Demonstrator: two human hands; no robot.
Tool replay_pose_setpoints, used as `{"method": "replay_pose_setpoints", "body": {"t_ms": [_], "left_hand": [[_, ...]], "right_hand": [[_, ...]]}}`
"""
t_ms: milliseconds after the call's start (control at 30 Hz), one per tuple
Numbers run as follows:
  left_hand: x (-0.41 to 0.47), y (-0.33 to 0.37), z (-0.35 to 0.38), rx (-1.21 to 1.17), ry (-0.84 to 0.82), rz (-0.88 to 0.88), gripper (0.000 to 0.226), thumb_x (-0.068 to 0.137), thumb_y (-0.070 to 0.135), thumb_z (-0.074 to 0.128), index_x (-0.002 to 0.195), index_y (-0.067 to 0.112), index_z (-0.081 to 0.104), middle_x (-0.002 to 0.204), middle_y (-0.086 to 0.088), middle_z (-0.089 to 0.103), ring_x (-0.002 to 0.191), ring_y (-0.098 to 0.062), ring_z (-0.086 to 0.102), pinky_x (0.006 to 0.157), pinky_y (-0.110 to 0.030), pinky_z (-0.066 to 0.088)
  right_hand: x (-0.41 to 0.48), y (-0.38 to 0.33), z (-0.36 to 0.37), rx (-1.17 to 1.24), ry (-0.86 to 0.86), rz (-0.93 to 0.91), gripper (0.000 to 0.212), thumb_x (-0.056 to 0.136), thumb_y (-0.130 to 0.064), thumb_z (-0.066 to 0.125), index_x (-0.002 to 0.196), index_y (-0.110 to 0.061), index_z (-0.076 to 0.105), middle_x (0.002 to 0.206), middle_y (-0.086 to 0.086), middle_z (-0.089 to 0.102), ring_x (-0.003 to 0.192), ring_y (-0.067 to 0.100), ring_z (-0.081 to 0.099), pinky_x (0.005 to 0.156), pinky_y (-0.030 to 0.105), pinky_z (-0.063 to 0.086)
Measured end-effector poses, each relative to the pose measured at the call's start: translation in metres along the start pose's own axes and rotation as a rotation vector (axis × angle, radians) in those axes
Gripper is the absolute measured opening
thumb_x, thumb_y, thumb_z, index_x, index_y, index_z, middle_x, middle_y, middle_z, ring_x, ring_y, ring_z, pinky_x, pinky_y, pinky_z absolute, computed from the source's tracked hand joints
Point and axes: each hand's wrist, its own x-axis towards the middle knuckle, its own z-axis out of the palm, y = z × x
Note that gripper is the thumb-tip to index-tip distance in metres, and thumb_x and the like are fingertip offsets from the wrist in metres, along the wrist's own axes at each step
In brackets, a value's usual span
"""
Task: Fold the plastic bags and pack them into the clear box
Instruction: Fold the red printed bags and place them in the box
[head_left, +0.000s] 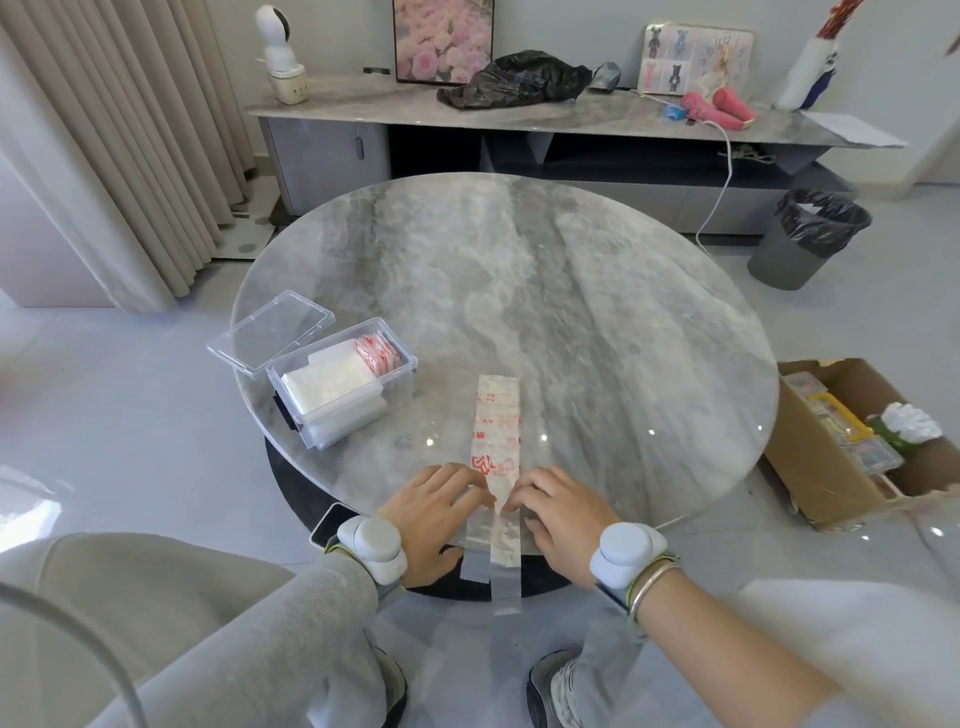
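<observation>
Right of the box, on the surface: bag folded into a long narrow strip, one end hanging off the surface edge, well past the box. Left grip and right grip sit side by side on that end, fingertips curled, both pinching a turned-up corner of the strip. Lid lies open behind the box. Folded bags stacked inside the box.
</observation>
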Motion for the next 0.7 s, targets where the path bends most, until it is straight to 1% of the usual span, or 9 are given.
{"method": "replay_pose_setpoints", "body": {"t_ms": [67,133,233,333,400,467,567,633,700], "left_hand": [[0.003,-0.001,0.003,0.001,0.046,-0.001,0.057,0.066,0.038,0.067,0.119,0.025,0.050,0.124,0.001,0.053,0.112,-0.020,0.053,0.093,-0.032,0.046],[0.004,0.000,0.004,-0.084,0.086,-0.029,0.051,0.069,0.044,0.062,0.116,0.026,0.054,0.122,0.003,0.053,0.112,-0.019,0.051,0.094,-0.030,0.042],[0.006,0.004,0.007,-0.222,0.139,-0.095,0.043,0.070,0.044,0.056,0.110,0.027,0.061,0.118,0.006,0.055,0.111,-0.017,0.050,0.094,-0.028,0.038],[0.009,0.006,0.010,-0.347,0.217,-0.179,0.031,0.072,0.039,0.058,0.100,0.030,0.066,0.111,0.012,0.059,0.106,-0.013,0.053,0.089,-0.032,0.044],[0.010,0.005,0.012,-0.401,0.239,-0.225,0.024,0.075,0.037,0.057,0.096,0.032,0.069,0.107,0.016,0.061,0.104,-0.010,0.054,0.087,-0.033,0.045],[0.011,0.002,0.013,-0.455,0.243,-0.271,0.020,0.078,0.038,0.057,0.092,0.033,0.070,0.104,0.019,0.062,0.103,-0.007,0.054,0.089,-0.033,0.044],[0.014,0.001,0.014,-0.502,0.261,-0.346,0.025,0.078,0.043,0.055,0.088,0.030,0.073,0.099,0.020,0.064,0.100,-0.006,0.054,0.089,-0.034,0.046],[0.016,0.001,0.013,-0.522,0.266,-0.398,0.033,0.078,0.047,0.050,0.086,0.024,0.073,0.095,0.017,0.066,0.098,-0.010,0.055,0.089,-0.036,0.047],[0.018,0.001,0.012,-0.571,0.270,-0.464,0.035,0.078,0.048,0.049,0.086,0.023,0.072,0.091,0.014,0.066,0.095,-0.013,0.056,0.087,-0.036,0.047]], "right_hand": [[0.000,0.001,0.000,0.012,-0.019,0.013,0.032,0.089,-0.006,0.050,0.114,-0.020,0.062,0.121,-0.008,0.052,0.111,0.014,0.045,0.083,0.023,0.042],[-0.001,0.003,0.002,0.036,-0.018,0.022,0.033,0.087,-0.004,0.050,0.113,-0.020,0.063,0.120,-0.009,0.052,0.110,0.014,0.045,0.083,0.027,0.045],[0.001,0.006,0.002,0.075,-0.017,0.042,0.033,0.088,-0.003,0.049,0.110,-0.021,0.065,0.118,-0.010,0.053,0.109,0.013,0.045,0.084,0.029,0.045],[0.002,0.008,0.002,0.136,-0.015,0.079,0.030,0.089,-0.003,0.048,0.107,-0.018,0.066,0.116,-0.010,0.056,0.109,0.014,0.047,0.087,0.031,0.045],[0.002,0.010,0.000,0.182,-0.014,0.106,0.029,0.088,-0.002,0.050,0.108,-0.016,0.066,0.116,-0.010,0.057,0.112,0.013,0.047,0.089,0.026,0.043],[0.002,0.011,-0.002,0.204,-0.033,0.123,0.029,0.087,-0.006,0.054,0.110,-0.018,0.065,0.116,-0.013,0.056,0.112,0.008,0.044,0.089,0.017,0.038],[0.002,0.010,-0.003,0.209,-0.042,0.136,0.027,0.084,-0.016,0.060,0.110,-0.022,0.064,0.114,-0.017,0.053,0.110,0.003,0.041,0.082,0.007,0.031],[0.003,0.007,-0.002,0.219,-0.031,0.167,0.025,0.083,-0.019,0.061,0.108,-0.022,0.064,0.110,-0.017,0.052,0.109,0.005,0.042,0.081,0.010,0.034],[0.005,0.003,-0.001,0.239,-0.038,0.210,0.025,0.082,-0.022,0.063,0.108,-0.023,0.064,0.105,-0.019,0.050,0.109,0.007,0.041,0.086,0.016,0.036]]}}
